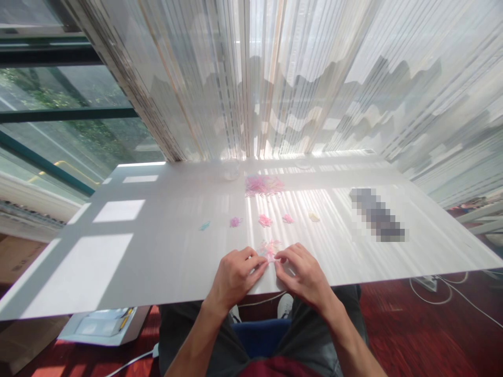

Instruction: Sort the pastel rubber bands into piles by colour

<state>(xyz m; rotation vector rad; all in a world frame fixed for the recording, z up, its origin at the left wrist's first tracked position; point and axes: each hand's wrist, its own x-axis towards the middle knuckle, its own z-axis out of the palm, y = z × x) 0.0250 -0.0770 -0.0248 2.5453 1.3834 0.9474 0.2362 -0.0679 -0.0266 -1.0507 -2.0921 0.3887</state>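
My left hand and my right hand meet near the table's front edge, thumbs and index fingers pinched. Between the fingertips is a bit of pale pink rubber band, too small to make out clearly. Just beyond them lies a loose mixed pile of thin coloured rubber bands. Farther out, small heaps form a row: blue, purple, coral pink, pink and yellow. A larger pink and purple pile sits behind the row.
The white table carries bright sunlight stripes. Toward the back stands a clear round container, with a faint clear dish to its right. A blurred-out dark object lies at right. Sheer curtains hang behind the table.
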